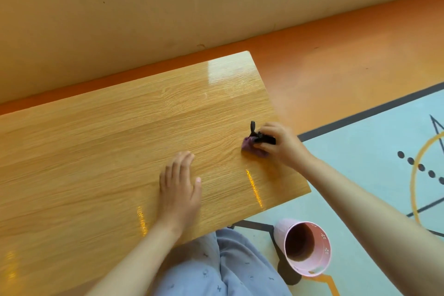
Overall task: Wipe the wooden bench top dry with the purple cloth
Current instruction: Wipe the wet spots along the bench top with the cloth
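The glossy wooden bench top [108,142] fills the left and middle of the head view. My right hand [281,144] is shut on a small bunched purple cloth [251,146] with a black strap or trim, pressing it on the wood near the bench's right edge. My left hand [179,185] lies flat on the bench, palm down, fingers together, holding nothing. It rests to the left of the cloth and nearer to me.
A pink bucket [305,247] stands on the floor just off the bench's near right corner. My knees in blue patterned trousers [223,264] sit under the near edge. An orange floor strip and a wall lie behind the bench.
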A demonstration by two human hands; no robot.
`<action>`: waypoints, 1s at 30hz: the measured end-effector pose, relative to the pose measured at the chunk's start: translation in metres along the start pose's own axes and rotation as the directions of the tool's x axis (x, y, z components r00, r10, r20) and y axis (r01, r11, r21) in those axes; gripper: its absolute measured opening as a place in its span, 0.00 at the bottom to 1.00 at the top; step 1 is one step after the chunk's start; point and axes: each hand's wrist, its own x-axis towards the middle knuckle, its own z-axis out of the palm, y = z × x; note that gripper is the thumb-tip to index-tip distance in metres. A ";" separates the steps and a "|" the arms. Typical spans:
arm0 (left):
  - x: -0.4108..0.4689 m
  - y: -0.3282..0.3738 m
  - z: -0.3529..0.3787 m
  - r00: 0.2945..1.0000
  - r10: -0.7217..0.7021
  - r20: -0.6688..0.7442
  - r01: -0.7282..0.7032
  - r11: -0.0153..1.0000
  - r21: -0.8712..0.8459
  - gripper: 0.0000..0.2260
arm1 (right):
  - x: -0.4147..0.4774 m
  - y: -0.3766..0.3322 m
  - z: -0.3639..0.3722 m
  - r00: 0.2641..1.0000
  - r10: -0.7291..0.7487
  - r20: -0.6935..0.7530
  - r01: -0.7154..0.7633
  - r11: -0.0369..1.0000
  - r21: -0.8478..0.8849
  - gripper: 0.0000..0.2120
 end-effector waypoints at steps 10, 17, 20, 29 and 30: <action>-0.034 0.008 0.024 0.985 0.126 0.118 -0.142 0.980 0.139 0.22 | 0.035 -0.003 -0.001 0.992 0.063 -0.111 -0.062 0.998 0.014 0.05; -0.036 0.006 0.028 0.989 0.120 0.085 -0.131 0.981 0.146 0.23 | 0.153 -0.020 0.001 0.879 0.267 -0.395 -0.265 0.962 0.062 0.08; -0.037 0.007 0.027 0.988 0.129 0.082 -0.140 0.979 0.148 0.22 | 0.154 -0.034 0.012 0.926 0.208 -0.314 -0.204 0.978 0.048 0.07; -0.036 0.008 0.028 0.986 0.123 0.116 -0.142 0.974 0.174 0.23 | 0.066 0.034 -0.029 0.871 0.256 -0.419 -0.281 0.960 0.003 0.09; -0.037 0.008 0.028 0.985 0.125 0.120 -0.146 0.973 0.178 0.23 | 0.052 0.036 -0.028 0.867 0.266 -0.422 -0.289 0.957 0.008 0.09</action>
